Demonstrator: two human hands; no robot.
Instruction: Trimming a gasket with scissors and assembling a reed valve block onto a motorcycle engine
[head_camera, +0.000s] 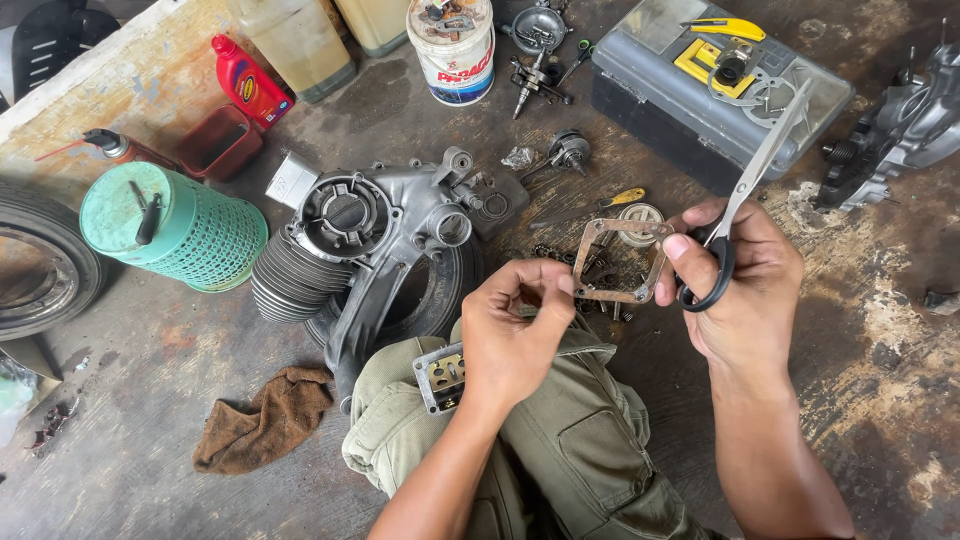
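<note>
Left hand (515, 325) pinching gasket (622, 262) | right hand (745, 280) gripping scissors (745, 195)

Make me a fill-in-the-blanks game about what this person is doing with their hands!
1. The right hand holds a pair of ____ with black handles.
2. Both hands hold a thin brown gasket; the left hand pinches its ____ side.
3. The brown rag lies on the ____.
4. The basket beside the engine is coloured ____.

Missing words: scissors; left; floor; green
</note>
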